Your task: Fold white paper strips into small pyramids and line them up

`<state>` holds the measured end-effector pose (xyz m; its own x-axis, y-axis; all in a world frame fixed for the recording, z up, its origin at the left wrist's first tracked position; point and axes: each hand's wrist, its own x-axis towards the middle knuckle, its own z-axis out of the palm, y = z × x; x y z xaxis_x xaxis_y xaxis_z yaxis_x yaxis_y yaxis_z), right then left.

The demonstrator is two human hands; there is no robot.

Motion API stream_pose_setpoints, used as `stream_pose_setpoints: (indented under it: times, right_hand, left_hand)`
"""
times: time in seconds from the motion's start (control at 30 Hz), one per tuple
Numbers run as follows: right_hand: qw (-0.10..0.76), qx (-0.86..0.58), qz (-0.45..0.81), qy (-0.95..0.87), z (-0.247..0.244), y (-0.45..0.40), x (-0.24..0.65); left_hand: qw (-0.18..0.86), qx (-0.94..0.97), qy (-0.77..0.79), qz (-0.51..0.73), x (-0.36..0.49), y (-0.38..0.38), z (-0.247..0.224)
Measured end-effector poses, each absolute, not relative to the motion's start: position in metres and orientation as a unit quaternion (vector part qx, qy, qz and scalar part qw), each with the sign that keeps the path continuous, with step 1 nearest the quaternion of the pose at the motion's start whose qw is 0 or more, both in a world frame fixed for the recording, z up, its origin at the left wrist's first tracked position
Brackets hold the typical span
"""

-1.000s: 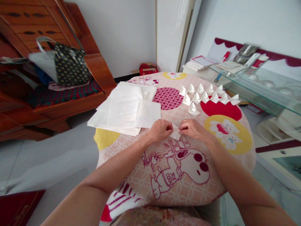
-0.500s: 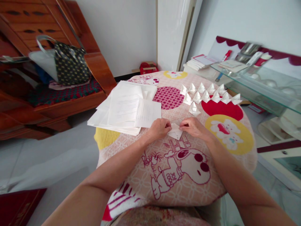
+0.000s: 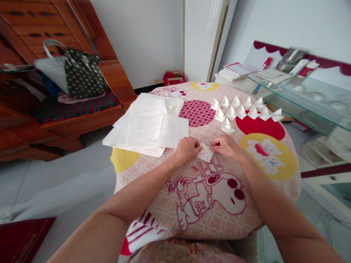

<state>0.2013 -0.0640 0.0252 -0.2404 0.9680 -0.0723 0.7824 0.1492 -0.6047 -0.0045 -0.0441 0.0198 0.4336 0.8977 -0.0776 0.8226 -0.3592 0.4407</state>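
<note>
A small, flat, four-sided piece of folded white paper [image 3: 205,152] is between the two hands, right of the near edge of a broad stack of loose white sheets [image 3: 146,124], the landmark for what follows. Faint dark marks show near its lower corner; whether it rests on the surface [image 3: 161,193] or is raised slightly is too small to tell.

The left hand [image 3: 188,148], just off the stack's near right corner, has its fingers curled in and pinches the piece by its left side. The right hand [image 3: 226,145], farther right of the stack, is closed too — thumb and fingertips pinching the upper right side.

The folded piece should be very light and thin, a little stiff along its layered creases but easily bent or torn; a dry grip ought not to slip much. The best hold is likely a fingertip pinch at opposite edges, gentle enough not to crush the folds.

Well to the right of the stack, small peaked white paper shapes [image 3: 230,114] stand in two rows, with one apart on the near side. The surface wears a pink cloth, and its white cartoon dog with dark red outlines [image 3: 226,191] lies nearer the wearer than the stack. Farther right than the peaked shapes is a clear glass shelf [image 3: 301,104]; left of the stack — well apart — a black patterned bag [image 3: 83,73] sits on a reddish-brown wooden seat [image 3: 109,82].
</note>
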Motion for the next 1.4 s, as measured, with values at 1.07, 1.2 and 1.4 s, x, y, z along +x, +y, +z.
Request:
stream_pose_setpoints:
  times: [1.07, 1.2, 1.4]
  right_hand:
    - [0.166, -0.702, 0.425, -0.547, 0.031, -0.071, 0.196]
    - [0.159, -0.705, 0.414, -0.553, 0.033, -0.072, 0.195]
    - [0.168, -0.704, 0.406, -0.558, 0.031, -0.073, 0.196]
  left_hand:
    - [0.206, 0.814, 0.538, 0.070, -0.002, -0.041, 0.020]
    - [0.205, 0.815, 0.537, 0.073, -0.001, -0.040, 0.019]
    - [0.205, 0.815, 0.538, 0.072, -0.001, -0.039, 0.018]
